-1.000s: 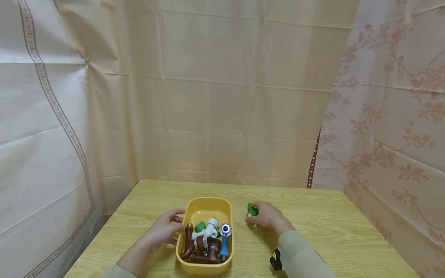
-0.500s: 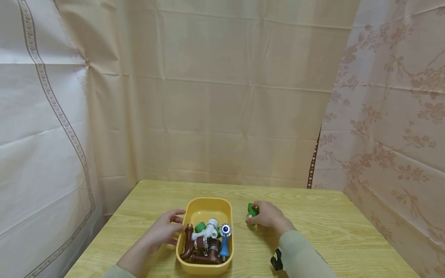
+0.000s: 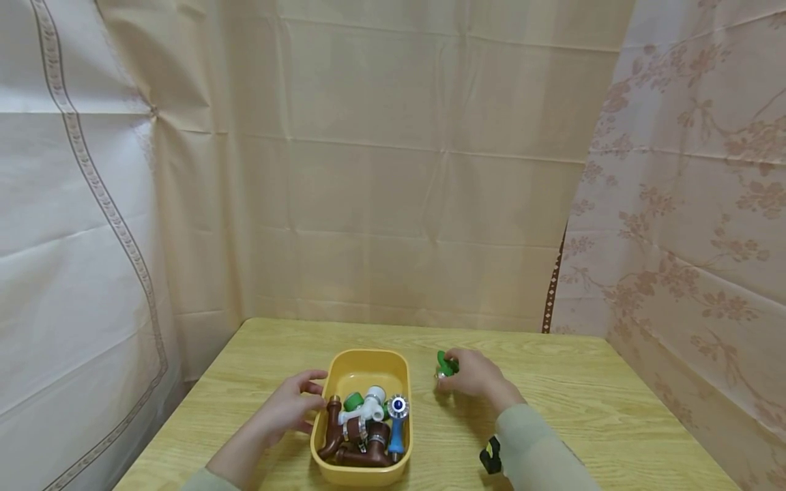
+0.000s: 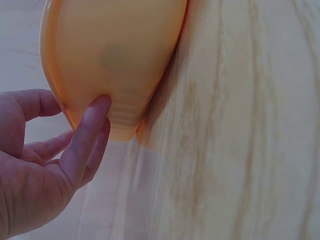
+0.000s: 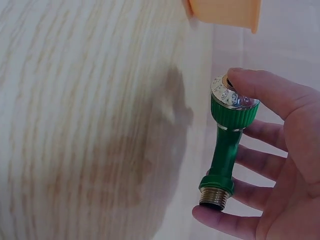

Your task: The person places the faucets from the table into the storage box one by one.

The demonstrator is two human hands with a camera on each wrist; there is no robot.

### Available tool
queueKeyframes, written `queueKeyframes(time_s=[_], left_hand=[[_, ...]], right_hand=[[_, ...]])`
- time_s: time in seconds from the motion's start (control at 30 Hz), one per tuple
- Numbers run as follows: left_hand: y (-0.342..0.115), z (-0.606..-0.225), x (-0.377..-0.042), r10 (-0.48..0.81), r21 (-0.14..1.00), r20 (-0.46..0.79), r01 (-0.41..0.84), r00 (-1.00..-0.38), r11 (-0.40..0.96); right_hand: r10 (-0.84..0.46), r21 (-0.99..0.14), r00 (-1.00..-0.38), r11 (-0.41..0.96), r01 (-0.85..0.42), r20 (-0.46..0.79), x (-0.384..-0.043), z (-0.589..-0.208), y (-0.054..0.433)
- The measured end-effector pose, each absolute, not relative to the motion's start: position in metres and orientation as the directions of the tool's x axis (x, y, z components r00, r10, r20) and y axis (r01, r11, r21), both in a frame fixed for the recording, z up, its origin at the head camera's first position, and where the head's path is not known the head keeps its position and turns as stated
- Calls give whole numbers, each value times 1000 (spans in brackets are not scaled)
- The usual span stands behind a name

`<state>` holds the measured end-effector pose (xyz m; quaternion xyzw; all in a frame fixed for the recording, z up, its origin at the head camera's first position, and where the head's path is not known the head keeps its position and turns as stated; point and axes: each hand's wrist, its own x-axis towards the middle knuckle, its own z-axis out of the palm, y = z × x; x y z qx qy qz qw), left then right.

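Note:
My right hand pinches a green plastic tap just over the table, to the right of the yellow basket. In the right wrist view the tap has a clear faceted head with a ribbed green collar, a slim neck and a threaded brass end. The thumb lies on the head and a fingertip bears on the threaded end. My left hand rests against the basket's left side, its fingers fairly straight along the outer wall. Inside the basket lie brown taps, a white tap and a blue tap.
The wood-grain table spreads around the basket and on to the right. Beige cloth hangs behind it, with patterned cloth on the right. Some green parts show among the taps in the basket.
My right hand has lifted the green tap slightly and moved it a little away from me. The left hand and the basket stay where they were.

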<state>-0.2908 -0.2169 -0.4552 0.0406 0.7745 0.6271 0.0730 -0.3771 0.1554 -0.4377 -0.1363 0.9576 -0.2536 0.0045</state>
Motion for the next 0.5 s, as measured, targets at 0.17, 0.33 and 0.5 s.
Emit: queueKeyframes(time_s=[0.17, 0.33, 0.5], left_hand=[[-217, -456, -291, 157, 979, -66, -34, -985, 203], [-217, -456, -291, 154, 979, -67, -36, -986, 199], [-217, -456, -291, 151, 979, -70, -38, -986, 201]], right_hand=[[-277, -491, -957, 824, -283, 86, -375, -432, 155], [-289, -487, -952, 819, -303, 106, -373, -426, 153], [-300, -475, -945, 818, -324, 129, -373, -420, 149]])
